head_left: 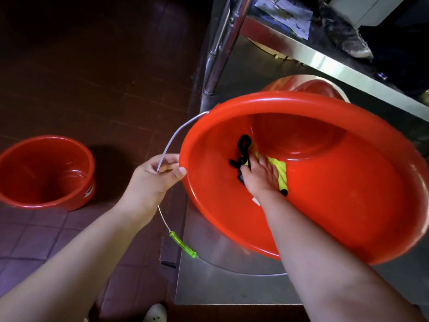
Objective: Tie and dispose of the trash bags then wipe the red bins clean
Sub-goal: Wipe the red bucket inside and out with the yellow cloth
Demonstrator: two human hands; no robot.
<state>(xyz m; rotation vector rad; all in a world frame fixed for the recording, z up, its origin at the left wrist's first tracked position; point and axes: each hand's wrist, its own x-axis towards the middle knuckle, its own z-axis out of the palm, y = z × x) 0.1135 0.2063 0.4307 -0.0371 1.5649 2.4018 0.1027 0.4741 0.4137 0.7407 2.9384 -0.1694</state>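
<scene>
A large red bin (336,205) lies tilted toward me on a steel table. My left hand (153,180) grips its rim at the left edge, with the wire handle (171,138) running through the fingers. Inside the bin, my right hand (262,177) presses a yellow and black cloth (281,170) flat against the inner wall. A second red bin (44,173) stands upright on the tiled floor at the left. Part of a third red bin (318,86) shows behind the tilted one.
The steel table (232,282) has a leg post (220,47) at the back left and a shelf rail (336,66) across the back right. The handle's green grip (183,245) hangs off the table's left edge. Dark floor tiles (92,77) spread to the left.
</scene>
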